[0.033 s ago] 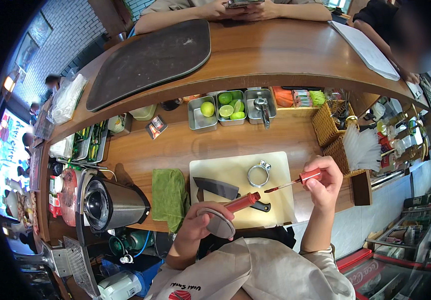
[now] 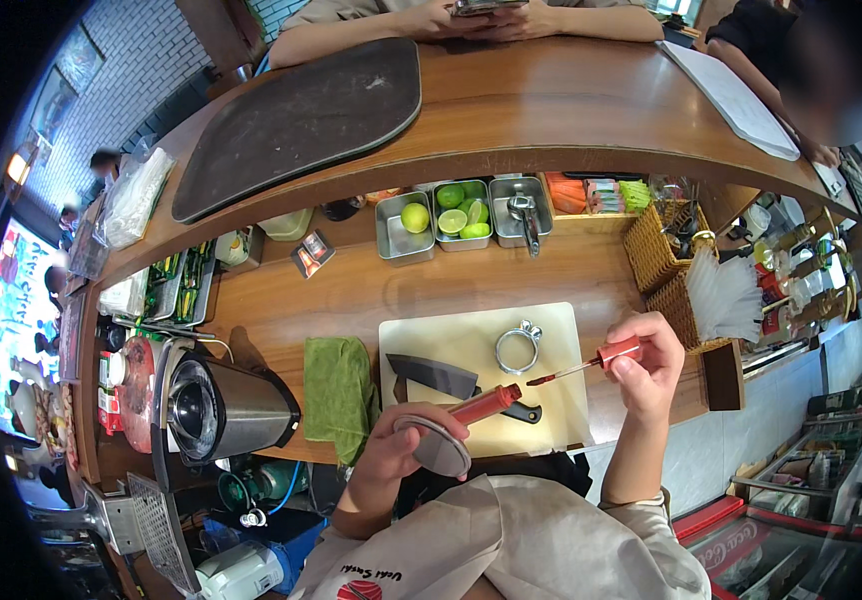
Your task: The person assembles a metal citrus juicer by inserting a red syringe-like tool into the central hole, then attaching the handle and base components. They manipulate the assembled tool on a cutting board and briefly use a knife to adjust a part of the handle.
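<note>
My left hand [image 2: 398,445] is closed round a red lip gloss tube [image 2: 486,403] and a small round mirror [image 2: 441,450]. The tube's uncapped neck points up to the right. In my right hand [image 2: 644,365], the fingers pinch the red cap [image 2: 619,352] of the lip gloss wand [image 2: 563,375]. The wand's dark red tip hangs just outside the tube's mouth, apart from it. Beneath them lies a white cutting board [image 2: 431,327] with a dark-bladed knife [image 2: 433,375], its black handle partly hidden by the tube. A ring-shaped metal strainer or clamp [image 2: 518,350] rests farther up the board.
A green cloth [image 2: 336,390] lies left of the board, beside a steel appliance [image 2: 241,405]. Metal tins with limes [image 2: 462,215] and a squeezer [image 2: 525,218] line the back. Wicker baskets [image 2: 658,245] stand right. On the raised counter sits a dark tray [image 2: 301,125]; a person holds a phone behind it.
</note>
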A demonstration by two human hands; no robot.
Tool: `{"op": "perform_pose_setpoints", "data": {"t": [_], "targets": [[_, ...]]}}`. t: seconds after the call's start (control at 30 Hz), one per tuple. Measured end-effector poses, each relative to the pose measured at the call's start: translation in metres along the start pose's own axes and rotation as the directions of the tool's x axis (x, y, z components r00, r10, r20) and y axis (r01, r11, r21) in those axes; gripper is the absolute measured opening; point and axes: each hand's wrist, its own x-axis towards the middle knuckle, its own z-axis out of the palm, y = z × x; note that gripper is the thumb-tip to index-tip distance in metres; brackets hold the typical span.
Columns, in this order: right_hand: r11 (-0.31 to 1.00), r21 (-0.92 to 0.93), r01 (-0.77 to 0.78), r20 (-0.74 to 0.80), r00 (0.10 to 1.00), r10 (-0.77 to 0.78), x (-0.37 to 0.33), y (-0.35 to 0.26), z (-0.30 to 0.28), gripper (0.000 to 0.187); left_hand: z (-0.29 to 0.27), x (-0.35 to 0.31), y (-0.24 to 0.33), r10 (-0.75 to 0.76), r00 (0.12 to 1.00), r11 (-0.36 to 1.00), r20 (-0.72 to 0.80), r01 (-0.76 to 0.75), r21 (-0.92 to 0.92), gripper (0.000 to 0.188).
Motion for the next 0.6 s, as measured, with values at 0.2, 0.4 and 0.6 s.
{"op": "perform_pose_setpoints", "data": {"t": [0.2, 0.4, 0.6], "targets": [[0.998, 0.047, -0.044, 0.007, 0.999, 0.044, 0.0034, 0.0019, 0.0056, 0.018, -0.0007, 0.0067, 0.0004, 0.039, 0.999, 0.999, 0.002, -0.039, -0.003, 0.053], [0.999, 0.023, -0.043, 0.069, 0.997, 0.041, 0.0027, -0.0003, 0.0062, 0.018, -0.0012, 0.0049, 0.0006, 0.044, 0.999, 0.999, 0.011, -0.044, -0.008, 0.052], [0.996, 0.063, -0.070, -0.021, 0.997, 0.071, 0.0020, -0.0005, 0.0086, 0.016, -0.0033, 0.0034, -0.0007, 0.049, 0.999, 0.998, -0.002, -0.049, -0.025, 0.053]]}}
